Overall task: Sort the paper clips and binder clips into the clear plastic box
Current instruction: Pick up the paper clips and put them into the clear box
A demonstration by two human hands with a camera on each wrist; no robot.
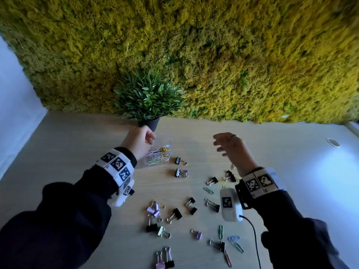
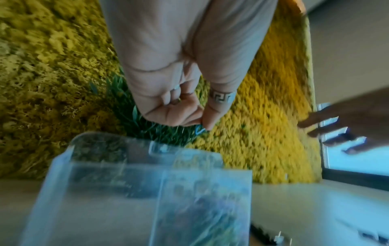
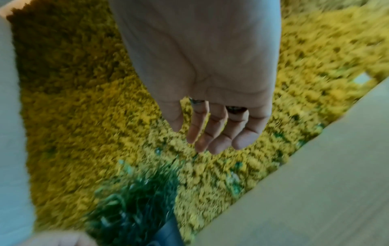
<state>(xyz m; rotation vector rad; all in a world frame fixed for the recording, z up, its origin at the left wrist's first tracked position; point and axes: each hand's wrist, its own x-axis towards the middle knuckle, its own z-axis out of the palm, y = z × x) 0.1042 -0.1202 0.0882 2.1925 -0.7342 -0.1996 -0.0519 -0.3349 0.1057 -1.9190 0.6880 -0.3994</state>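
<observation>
The clear plastic box (image 1: 169,145) stands at the table's middle back and holds several coloured paper clips. My left hand (image 1: 152,141) hovers over its open top, with thumb and forefinger pinching a small blue paper clip (image 2: 199,131) just above the box (image 2: 105,191). My right hand (image 1: 219,146) floats in the air to the right of the box, fingers (image 3: 210,133) relaxed and spread, holding nothing. Black and lilac binder clips (image 1: 181,172) and loose paper clips (image 1: 208,190) lie scattered on the table nearer to me.
A potted green plant (image 1: 147,98) stands right behind the box against a yellow-green moss wall (image 1: 233,55). A black cable (image 1: 252,239) runs over the table by my right forearm. A round grommet (image 1: 333,142) sits at the far right.
</observation>
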